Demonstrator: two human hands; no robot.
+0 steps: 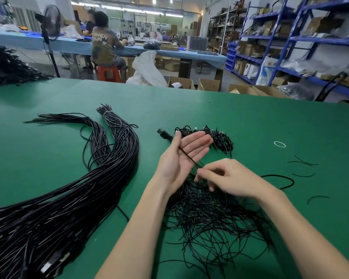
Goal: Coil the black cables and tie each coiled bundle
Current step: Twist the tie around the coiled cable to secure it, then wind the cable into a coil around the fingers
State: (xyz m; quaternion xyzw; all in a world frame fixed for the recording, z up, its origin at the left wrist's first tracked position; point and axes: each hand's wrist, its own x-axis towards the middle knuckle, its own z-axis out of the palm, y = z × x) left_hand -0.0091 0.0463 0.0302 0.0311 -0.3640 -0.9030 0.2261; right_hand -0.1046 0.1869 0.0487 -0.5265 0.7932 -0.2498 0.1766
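L hand [181,156] flat, palm up, fingers straight; one black cable [186,156] lies diagonally across palm, plug end [163,133] sticking out up-left. R hand [226,177] pinches cable's lower end just beside L palm, above tie pile [210,214].

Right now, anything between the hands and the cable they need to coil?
No. The cable already lies across the open left hand, and the right hand pinches it near the palm's base. Nothing visible blocks either.
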